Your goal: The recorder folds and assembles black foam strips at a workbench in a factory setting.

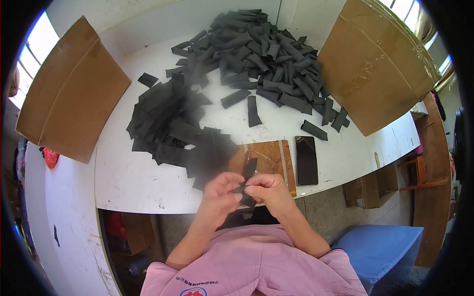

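Near the front edge of the white table, my left hand and my right hand meet with fingers pinched on a strip of black fabric. The strip stands out above and below my fingertips, which hide its middle. Just beyond my left hand lies a heap of flat black fabric pieces, partly blurred by a haze in the picture. Farther back is a large pile of rolled black fabric tubes. Under and beyond my right hand sits a worn brown wooden board.
A dark phone lies right of the board. Upright cardboard sheets stand at left and right of the white table. Beside me at the lower right is a blue container. A cardboard box stands beyond it.
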`<state>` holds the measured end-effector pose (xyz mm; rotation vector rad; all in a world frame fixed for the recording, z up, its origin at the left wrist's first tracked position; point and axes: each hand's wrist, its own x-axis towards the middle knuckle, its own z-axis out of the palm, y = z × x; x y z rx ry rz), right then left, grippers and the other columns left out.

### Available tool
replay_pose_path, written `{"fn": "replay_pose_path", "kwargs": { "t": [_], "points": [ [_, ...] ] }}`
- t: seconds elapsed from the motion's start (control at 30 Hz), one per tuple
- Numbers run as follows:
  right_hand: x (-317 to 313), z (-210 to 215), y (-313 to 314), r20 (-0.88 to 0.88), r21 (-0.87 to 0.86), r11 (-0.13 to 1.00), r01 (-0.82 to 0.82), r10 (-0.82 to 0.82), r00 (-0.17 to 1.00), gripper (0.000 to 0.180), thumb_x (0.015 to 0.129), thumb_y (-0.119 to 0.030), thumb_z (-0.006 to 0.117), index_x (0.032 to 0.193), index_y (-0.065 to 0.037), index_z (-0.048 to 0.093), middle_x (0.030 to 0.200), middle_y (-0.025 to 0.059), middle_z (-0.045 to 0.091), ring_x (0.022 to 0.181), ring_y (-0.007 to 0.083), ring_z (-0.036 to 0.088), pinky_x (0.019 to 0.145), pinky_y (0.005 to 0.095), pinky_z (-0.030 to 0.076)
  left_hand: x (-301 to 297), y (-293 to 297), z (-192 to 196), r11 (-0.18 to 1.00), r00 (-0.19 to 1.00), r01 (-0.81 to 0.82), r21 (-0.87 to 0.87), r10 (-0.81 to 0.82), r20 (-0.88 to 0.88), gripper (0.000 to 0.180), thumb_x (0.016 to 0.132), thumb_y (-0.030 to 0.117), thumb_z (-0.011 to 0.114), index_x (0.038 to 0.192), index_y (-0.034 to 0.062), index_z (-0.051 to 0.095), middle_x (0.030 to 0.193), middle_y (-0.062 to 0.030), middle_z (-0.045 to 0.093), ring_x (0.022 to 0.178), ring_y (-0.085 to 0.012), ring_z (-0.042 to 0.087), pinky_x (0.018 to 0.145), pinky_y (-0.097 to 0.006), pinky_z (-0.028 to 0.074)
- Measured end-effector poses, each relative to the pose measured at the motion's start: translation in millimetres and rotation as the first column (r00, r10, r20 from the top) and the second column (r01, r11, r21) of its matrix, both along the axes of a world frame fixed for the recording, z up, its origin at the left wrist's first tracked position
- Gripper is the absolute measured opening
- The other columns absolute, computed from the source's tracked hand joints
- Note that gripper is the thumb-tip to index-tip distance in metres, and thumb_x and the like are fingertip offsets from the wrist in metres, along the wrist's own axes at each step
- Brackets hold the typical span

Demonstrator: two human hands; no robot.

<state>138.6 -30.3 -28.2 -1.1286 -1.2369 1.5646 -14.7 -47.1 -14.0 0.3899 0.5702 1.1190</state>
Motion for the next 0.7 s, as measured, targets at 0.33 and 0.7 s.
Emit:
{"fn": "replay_pose_path", "kwargs": {
  "t": [0.33,0.7],
  "points": [
    [-3,-6,-5,-0.379,-0.277,0.953,-0.124,0.01,0.925,0.014,0.082,-0.017,0.053,0.075,-0.005,0.05,0.071,-0.0006,0.049,0.061,0.0075,0.044,0.057,0.0201,0.036,14,-2,3,0.95,0.769,-0.224,0.217,0.309,-0.56,0.024,0.069,-0.009,0.056,0.091,-0.001,0.051,0.076,-0.0067,0.056,0.048,-0.0025,0.043,0.04,-0.017,0.032],
    [3,19,-2,-0.4,0.01,0.999,-0.049,0.048,0.915,0.01,0.084,-0.01,0.049,0.077,-0.002,0.05,0.083,0.0028,0.049,0.075,0.0098,0.047,0.066,0.0223,0.038,4,-11,25,0.971,0.932,0.081,0.227,0.007,-0.363,0.039,0.077,0.007,0.053,0.114,-0.0017,0.043,0.084,-0.0046,0.056,0.051,-0.0015,0.044,0.044,-0.014,0.035]
  ]
}}
